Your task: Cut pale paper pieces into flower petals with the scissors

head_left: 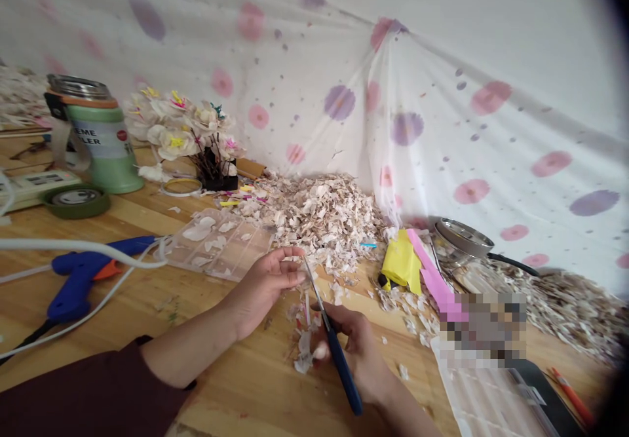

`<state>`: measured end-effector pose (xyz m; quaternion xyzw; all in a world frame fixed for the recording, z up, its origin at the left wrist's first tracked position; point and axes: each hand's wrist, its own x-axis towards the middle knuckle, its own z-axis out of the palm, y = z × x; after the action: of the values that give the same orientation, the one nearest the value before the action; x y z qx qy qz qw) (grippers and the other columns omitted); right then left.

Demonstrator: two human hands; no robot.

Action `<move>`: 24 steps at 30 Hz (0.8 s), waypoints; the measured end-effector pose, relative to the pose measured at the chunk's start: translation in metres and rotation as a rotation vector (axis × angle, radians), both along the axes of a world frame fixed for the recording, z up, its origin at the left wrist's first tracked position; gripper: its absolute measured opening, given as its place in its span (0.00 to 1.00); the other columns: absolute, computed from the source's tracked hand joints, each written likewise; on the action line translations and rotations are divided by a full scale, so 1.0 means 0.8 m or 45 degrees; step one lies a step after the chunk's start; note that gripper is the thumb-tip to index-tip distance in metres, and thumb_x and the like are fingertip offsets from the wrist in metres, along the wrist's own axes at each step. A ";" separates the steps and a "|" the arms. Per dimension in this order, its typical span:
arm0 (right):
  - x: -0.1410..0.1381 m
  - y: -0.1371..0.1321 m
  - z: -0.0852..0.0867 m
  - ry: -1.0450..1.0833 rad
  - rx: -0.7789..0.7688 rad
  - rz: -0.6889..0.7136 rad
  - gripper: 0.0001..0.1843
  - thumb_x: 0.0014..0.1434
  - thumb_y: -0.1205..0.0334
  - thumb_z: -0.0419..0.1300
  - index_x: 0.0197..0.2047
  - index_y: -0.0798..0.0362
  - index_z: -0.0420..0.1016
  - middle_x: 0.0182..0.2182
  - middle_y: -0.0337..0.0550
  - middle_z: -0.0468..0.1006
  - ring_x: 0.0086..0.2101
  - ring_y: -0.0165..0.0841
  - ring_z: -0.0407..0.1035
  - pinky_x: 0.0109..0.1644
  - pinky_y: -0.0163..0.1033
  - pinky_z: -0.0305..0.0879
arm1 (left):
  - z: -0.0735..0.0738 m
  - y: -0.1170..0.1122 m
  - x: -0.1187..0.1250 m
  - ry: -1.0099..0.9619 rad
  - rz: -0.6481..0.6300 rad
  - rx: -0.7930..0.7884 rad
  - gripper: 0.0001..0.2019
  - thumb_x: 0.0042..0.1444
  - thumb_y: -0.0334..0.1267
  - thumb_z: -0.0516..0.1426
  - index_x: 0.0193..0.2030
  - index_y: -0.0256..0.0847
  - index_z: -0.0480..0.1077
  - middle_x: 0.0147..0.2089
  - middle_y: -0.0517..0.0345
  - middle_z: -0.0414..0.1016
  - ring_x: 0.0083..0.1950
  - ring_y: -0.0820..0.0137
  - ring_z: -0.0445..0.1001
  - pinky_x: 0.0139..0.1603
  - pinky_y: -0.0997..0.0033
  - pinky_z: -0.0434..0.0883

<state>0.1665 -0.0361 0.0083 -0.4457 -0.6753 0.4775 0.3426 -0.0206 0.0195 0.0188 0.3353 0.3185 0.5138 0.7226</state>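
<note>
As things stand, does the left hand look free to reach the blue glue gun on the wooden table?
Probably not yet: the left hand pinches a small pale petal piece, though bare table lies between it and the blue glue gun.

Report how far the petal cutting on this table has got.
Done, it seems: a big heap of cut petals and finished paper flowers by the green flask. In hand: the left hand pinches a small pale piece at the tips of the blue-handled scissors, held by the right hand. Left: yellow and pink sheets lie uncut; the glue gun lies unused.
</note>
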 end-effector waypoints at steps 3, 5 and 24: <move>0.002 0.000 0.003 -0.021 0.011 0.030 0.17 0.53 0.47 0.65 0.31 0.54 0.74 0.21 0.34 0.67 0.25 0.29 0.60 0.29 0.34 0.58 | 0.003 0.001 -0.003 0.039 -0.006 0.000 0.25 0.40 0.32 0.69 0.47 0.37 0.70 0.29 0.61 0.76 0.33 0.73 0.71 0.42 0.71 0.62; 0.005 0.000 0.003 -0.057 0.028 0.007 0.16 0.53 0.48 0.65 0.32 0.54 0.75 0.22 0.35 0.68 0.26 0.30 0.60 0.30 0.34 0.59 | 0.004 0.001 -0.004 0.059 -0.007 0.007 0.25 0.41 0.32 0.68 0.48 0.38 0.70 0.30 0.61 0.77 0.34 0.72 0.71 0.43 0.70 0.62; 0.018 0.002 0.017 -0.363 0.033 0.109 0.17 0.54 0.54 0.65 0.24 0.53 0.64 0.22 0.31 0.53 0.26 0.27 0.46 0.28 0.34 0.45 | -0.007 0.025 -0.037 0.449 -0.254 0.344 0.45 0.43 0.31 0.67 0.68 0.37 0.52 0.29 0.61 0.78 0.30 0.70 0.73 0.34 0.70 0.64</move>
<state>0.1806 -0.0348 0.0222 -0.4752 -0.7416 0.4148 0.2283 -0.0505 0.0392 0.0130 0.5433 0.3334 0.4112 0.6516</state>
